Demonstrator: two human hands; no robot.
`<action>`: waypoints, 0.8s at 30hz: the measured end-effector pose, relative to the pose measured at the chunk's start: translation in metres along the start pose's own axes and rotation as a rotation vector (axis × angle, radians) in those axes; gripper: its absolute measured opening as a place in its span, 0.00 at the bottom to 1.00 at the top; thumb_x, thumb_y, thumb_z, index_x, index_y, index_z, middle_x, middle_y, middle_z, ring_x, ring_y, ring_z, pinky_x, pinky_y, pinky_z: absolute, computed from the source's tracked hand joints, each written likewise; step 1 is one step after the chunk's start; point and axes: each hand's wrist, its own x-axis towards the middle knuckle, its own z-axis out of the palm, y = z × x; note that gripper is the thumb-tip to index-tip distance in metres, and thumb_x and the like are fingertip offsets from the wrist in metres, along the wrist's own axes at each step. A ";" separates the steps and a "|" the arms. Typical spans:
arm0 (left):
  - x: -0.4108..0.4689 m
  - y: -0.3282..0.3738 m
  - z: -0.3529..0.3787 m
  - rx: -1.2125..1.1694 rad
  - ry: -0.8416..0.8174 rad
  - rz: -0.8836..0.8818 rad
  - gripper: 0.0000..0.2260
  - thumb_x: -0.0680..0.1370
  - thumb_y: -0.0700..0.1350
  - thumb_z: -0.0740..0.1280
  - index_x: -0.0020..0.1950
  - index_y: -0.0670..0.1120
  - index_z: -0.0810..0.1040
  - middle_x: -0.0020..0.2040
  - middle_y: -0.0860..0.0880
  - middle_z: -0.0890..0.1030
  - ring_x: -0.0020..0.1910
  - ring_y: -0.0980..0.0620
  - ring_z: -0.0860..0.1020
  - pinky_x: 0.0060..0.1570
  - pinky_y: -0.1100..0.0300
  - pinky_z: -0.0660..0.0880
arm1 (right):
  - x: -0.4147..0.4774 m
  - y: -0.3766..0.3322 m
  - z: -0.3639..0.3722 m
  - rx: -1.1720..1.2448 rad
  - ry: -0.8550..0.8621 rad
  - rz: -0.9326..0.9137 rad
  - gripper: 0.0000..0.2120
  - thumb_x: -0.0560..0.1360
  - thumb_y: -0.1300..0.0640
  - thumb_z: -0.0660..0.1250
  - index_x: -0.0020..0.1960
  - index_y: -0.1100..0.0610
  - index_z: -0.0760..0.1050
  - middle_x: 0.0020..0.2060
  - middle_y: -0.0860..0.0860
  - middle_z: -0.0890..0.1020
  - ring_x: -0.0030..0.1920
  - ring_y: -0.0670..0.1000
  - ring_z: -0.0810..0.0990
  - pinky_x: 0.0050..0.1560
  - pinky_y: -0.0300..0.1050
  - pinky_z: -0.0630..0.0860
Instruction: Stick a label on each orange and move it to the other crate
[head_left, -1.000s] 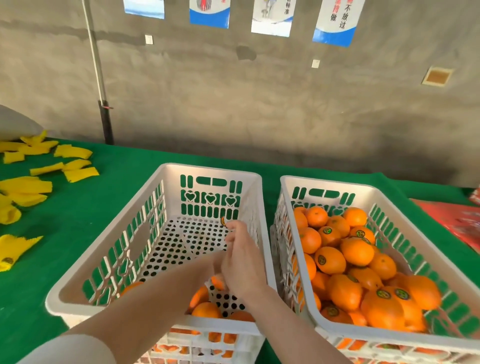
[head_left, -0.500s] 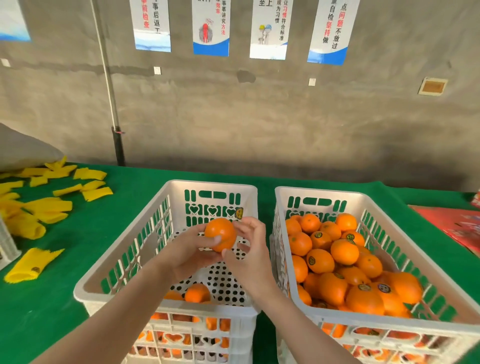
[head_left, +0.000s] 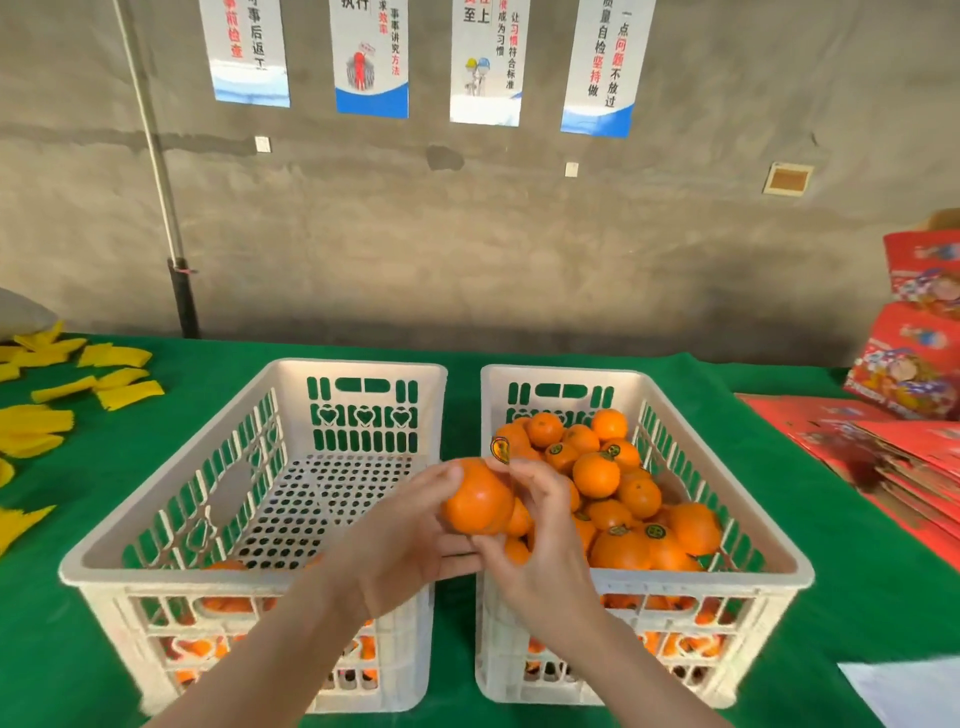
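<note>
Head view: worn on the person's head; faces forward and down
Nearness: close above the left crate and right crate on the green bench

Bare forearms, left hand, right hand

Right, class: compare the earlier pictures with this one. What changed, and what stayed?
The left hand took an orange out of the left crate, lifted it and carried it right, to the rim of the right crate. The right hand moved along, the label still on its fingertip, not yet stuck on. Both crates stayed put.
</note>
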 end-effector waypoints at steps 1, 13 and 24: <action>0.000 -0.002 0.010 0.011 0.013 0.028 0.12 0.70 0.47 0.71 0.53 0.56 0.83 0.54 0.50 0.84 0.55 0.48 0.81 0.48 0.56 0.79 | -0.005 0.000 -0.008 0.004 -0.008 -0.012 0.32 0.72 0.63 0.70 0.64 0.39 0.58 0.64 0.46 0.70 0.65 0.46 0.71 0.62 0.44 0.73; 0.005 -0.019 0.066 -0.189 0.002 0.016 0.30 0.62 0.33 0.69 0.65 0.44 0.75 0.58 0.39 0.80 0.54 0.40 0.81 0.49 0.49 0.80 | -0.023 -0.004 -0.066 0.292 0.089 0.264 0.07 0.71 0.54 0.67 0.39 0.58 0.76 0.54 0.52 0.78 0.55 0.40 0.76 0.47 0.29 0.73; 0.009 -0.023 0.078 -0.172 0.108 -0.071 0.22 0.71 0.44 0.68 0.64 0.41 0.74 0.55 0.39 0.82 0.50 0.44 0.81 0.45 0.54 0.80 | -0.019 0.007 -0.076 0.030 -0.067 0.201 0.10 0.76 0.63 0.67 0.38 0.52 0.73 0.51 0.50 0.74 0.57 0.40 0.71 0.49 0.29 0.69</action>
